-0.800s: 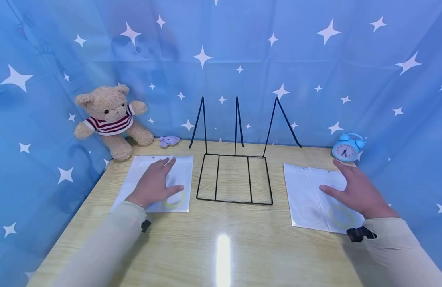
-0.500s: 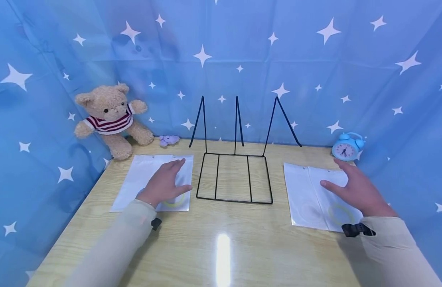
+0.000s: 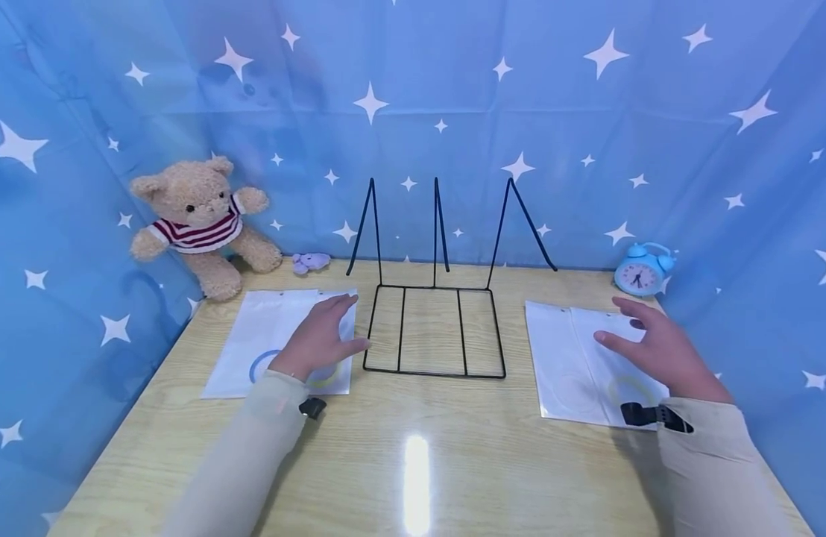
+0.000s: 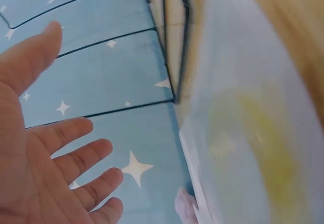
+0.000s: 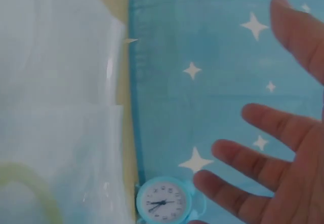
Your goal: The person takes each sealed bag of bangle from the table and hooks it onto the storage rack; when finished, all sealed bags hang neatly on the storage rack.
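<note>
My left hand [image 3: 322,335] hovers with spread, relaxed fingers over a pair of white, filmy sheets [image 3: 241,350] on the table, its thumb tip overlapping the rack's left edge. A blue ring [image 3: 255,362] and a yellow ring [image 4: 268,158] show on these sheets, partly behind the hand. On the other side, my right hand [image 3: 664,354] is held over a similar pair of white sheets [image 3: 554,358] with a pale yellow ring [image 5: 25,176]. Neither hand holds anything. Between them stands a black wire rack [image 3: 434,373] with three tall prongs at its back.
A teddy bear [image 3: 205,212] in a striped shirt sits at the back left, beside a small purple toy [image 3: 310,262]. At the back right is a blue alarm clock [image 3: 638,277]. A starry blue curtain [image 3: 440,60] closes off the wooden table [image 3: 359,462] behind and on both sides.
My left hand has moved right toward the rack, uncovering the blue ring. My right hand has shifted slightly left. The whole view has drifted a little; the sheets and rack stay put.
</note>
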Available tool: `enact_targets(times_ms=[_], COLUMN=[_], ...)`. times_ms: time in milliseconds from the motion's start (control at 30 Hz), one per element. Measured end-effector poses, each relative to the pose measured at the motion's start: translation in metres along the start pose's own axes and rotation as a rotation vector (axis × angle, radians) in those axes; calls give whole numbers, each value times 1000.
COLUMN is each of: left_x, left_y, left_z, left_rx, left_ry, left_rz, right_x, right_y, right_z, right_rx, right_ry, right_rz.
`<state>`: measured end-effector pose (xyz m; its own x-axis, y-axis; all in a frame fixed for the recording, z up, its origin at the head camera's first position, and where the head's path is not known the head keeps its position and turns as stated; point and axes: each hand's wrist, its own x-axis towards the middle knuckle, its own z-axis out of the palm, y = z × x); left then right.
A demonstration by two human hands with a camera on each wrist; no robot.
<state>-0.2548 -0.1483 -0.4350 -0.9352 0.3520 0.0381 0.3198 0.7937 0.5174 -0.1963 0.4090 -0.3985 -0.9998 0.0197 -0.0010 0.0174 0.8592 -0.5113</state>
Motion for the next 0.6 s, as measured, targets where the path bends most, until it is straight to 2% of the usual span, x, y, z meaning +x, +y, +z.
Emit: enact_targets(times_ms=[200, 367, 600], left_x=[6, 7, 9], left_y=[8, 15, 20], left_z=[7, 12, 18], left_rx=[-86, -157, -111], left_ry=[-6, -29, -56], left_rz=[-25, -28, 5], right_x=[1, -3, -9], right_y=[-5, -8, 0], right_z=[-3, -5, -13], right_rx=[41, 67, 57], right_ry=[-40, -57, -53], right_rz=[50, 51, 26])
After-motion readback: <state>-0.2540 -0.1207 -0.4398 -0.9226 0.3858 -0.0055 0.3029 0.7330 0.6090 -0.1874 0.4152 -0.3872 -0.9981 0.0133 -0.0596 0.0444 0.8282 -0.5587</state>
